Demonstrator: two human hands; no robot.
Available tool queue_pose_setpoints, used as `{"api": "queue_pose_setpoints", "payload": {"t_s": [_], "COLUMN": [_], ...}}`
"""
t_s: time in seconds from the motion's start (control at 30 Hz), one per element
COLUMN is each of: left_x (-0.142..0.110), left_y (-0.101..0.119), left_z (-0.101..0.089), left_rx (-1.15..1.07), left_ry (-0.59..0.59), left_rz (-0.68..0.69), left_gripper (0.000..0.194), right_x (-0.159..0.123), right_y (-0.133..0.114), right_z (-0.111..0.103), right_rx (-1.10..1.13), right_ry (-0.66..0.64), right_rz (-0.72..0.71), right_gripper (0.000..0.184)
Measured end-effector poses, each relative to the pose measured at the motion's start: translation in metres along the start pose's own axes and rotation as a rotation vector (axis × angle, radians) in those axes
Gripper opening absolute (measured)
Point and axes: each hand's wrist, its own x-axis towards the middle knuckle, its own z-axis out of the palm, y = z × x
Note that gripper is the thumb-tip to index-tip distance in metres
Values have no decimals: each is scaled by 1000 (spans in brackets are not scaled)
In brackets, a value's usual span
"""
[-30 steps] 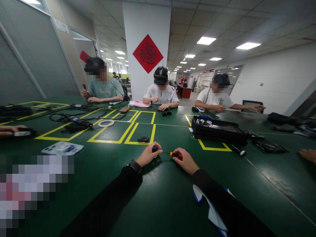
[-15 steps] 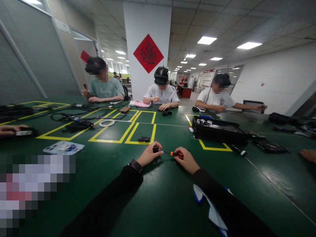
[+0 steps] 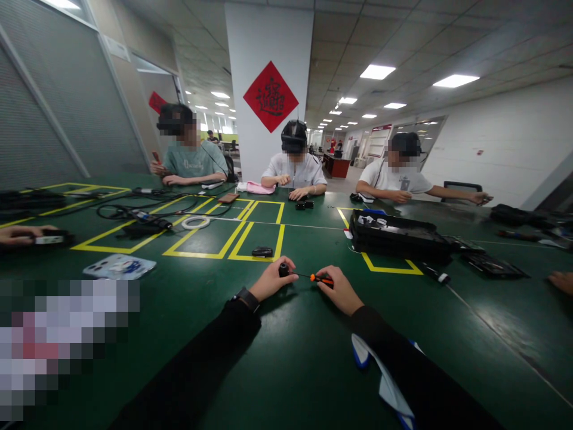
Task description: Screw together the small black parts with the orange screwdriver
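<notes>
My right hand is closed around the orange-and-black handle of a screwdriver. The thin shaft points left, and its tip reaches the fingers of my left hand. Those fingers are closed on a small black round-ended part, whose exact kind I cannot make out. Where the tip meets the part is hidden by my fingers. Both hands are just above the green table. Beyond my left hand, a small black oblong piece lies on the table inside a yellow tape outline.
A large black open case stands right of centre. Black cables and a white coil lie to the left, near a pale phone case. A blue-and-white cloth lies by my right forearm. Several people sit around the table.
The whole view has shifted slightly to the right. My hands keep the same hold on the screwdriver and the black part, with no clear movement between them.
</notes>
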Motion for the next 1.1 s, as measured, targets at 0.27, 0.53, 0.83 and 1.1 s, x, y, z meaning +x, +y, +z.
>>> {"api": "queue_pose_setpoints", "payload": {"t_s": [0.27,0.53,0.83,1.1], "left_x": [0,0,-1,0], "left_y": [-2,0,1,4], "left_z": [1,2,1,0], "left_rx": [14,-15,-33,-41], "left_ry": [2,20,23,14], "left_rz": [19,-20,-16,-8], "left_gripper": [27,25,24,22], "right_x": [1,1,4,24], "right_y": [4,3,-1,2], "right_z": [2,3,2,-3], "right_rx": [11,21,-5,13], "right_ry": [-34,-18,-43,-224], "right_rz": [42,45,39,77], "right_gripper": [22,16,15,19]}}
